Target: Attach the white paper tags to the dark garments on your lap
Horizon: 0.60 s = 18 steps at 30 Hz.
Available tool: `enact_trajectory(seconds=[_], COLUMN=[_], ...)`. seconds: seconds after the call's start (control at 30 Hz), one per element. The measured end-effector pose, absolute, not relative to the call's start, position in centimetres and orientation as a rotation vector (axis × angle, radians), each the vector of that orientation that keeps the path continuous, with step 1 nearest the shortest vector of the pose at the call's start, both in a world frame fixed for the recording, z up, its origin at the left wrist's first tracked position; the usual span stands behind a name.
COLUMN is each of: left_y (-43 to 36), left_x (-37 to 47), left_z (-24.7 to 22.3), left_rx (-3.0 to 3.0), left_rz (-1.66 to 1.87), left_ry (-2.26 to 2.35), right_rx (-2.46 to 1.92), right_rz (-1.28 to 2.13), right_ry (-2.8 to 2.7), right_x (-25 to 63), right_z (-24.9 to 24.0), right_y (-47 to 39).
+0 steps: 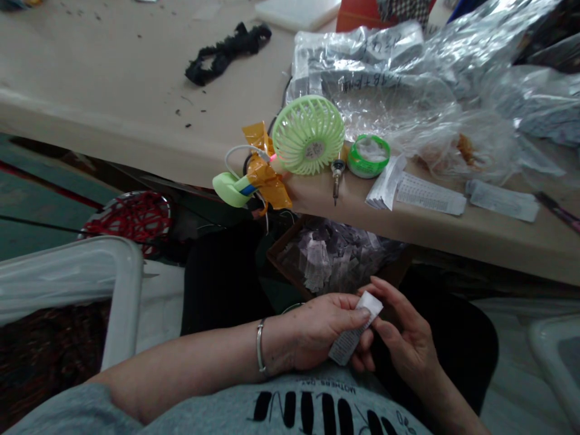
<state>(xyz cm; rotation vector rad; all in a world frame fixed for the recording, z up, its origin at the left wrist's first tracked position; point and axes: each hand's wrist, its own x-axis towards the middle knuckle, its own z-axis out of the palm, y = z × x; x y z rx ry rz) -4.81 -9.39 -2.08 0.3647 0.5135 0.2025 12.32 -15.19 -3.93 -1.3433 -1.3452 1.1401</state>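
My left hand (335,329) is closed around a small bundle of white printed labels (348,341), with the thumb pressed on top. Close by on the right is my right hand (405,332), its thumb and fingers apart around the far end of the labels. Whether its fingertips touch the labels I cannot tell. Both hands are over my lap, in front of a cardboard box (290,257) filled with many loose label pieces (335,254). More printed labels (430,194) lie along the table edge, beside a folded stack of labels (385,184).
A green fan (308,136) stands at the table edge near orange tape (272,184) and a pointed metal tool tip (336,181). A green round tub (369,156), clear plastic bags (376,90), black fabric (226,51) and a dark tool (559,211) lie on the table. White bins (122,290) flank me.
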Motion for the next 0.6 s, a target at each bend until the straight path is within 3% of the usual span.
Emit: enact_trajectory(seconds=[0.23,0.6], left_y=[-9.4,-9.7], left_x=[-4.7,-4.8], left_z=[-1.5,-1.4], left_rx=[0.361,0.398], left_rz=[0.194,0.189], left_ry=[0.525,0.600], right_rx=[-1.075,-0.879], right_rz=[1.870,2.000], right_ry=[-0.887,-0.746], right_x=[12.6,11.7], right_z=[-4.3,-4.5], right_y=[-13.3,-11.9])
